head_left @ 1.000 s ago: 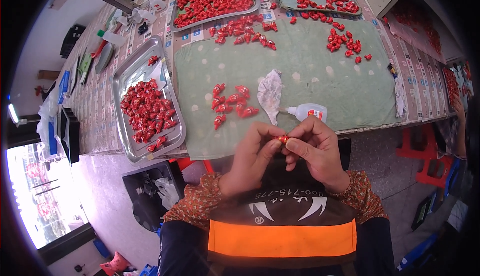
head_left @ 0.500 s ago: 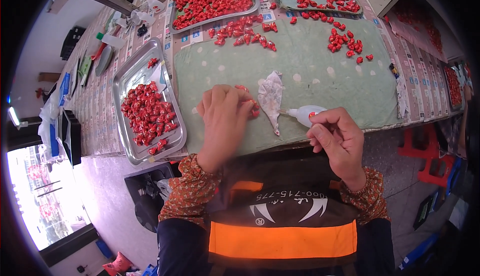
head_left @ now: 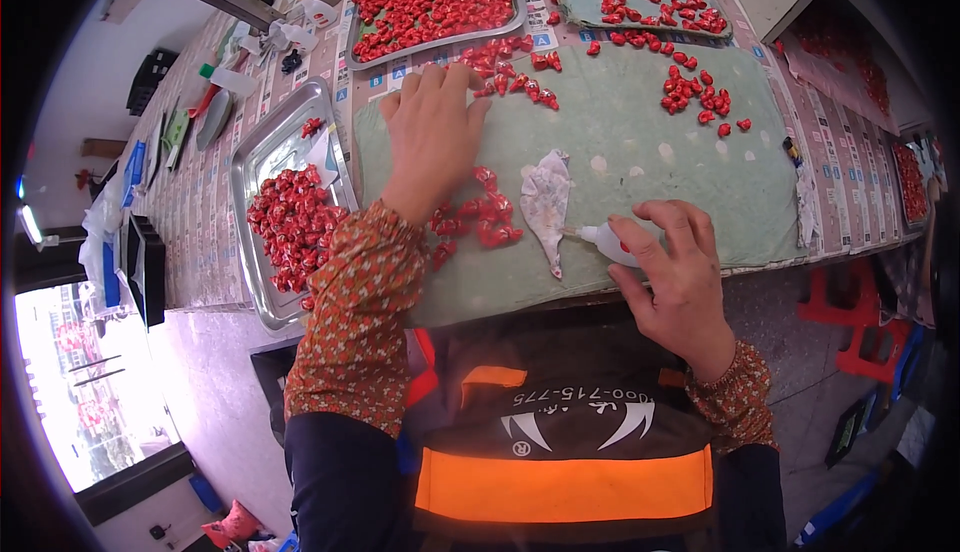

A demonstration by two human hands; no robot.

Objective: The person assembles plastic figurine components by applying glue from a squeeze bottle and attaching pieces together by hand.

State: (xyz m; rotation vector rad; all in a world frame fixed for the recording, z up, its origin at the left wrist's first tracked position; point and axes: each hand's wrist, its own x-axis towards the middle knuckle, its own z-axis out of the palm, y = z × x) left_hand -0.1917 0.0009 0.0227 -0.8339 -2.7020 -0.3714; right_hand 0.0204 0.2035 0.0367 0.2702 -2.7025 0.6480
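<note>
My left hand (head_left: 435, 137) is stretched over the green cloth mat (head_left: 620, 82), its fingers bent and apart beside a loose pile of small glossy red figures (head_left: 520, 82). Nothing shows between those fingers. Under the wrist a group of the same red pieces (head_left: 485, 217) lies scattered, partly blurred. My right hand (head_left: 680, 277) has its thumb and index finger around a white squeeze bottle (head_left: 605, 239), partly hidden by the fingers. The bottle's thin nozzle points left at a crumpled, stained white rag (head_left: 547, 202) on the mat.
A metal tray (head_left: 345, 167) with a heap of red pieces stands at the left. Farther off are a full metal tray (head_left: 440, 49) and a cloth-lined tray (head_left: 640, 22). More red pieces (head_left: 700, 97) lie on the mat's right. Red stools (head_left: 845, 297) stand beyond the table's edge.
My left hand has moved away from the red pieces beside the rag to the farther pile, leaving several pieces spread on the mat. My right hand's fingers have spread around the bottle.
</note>
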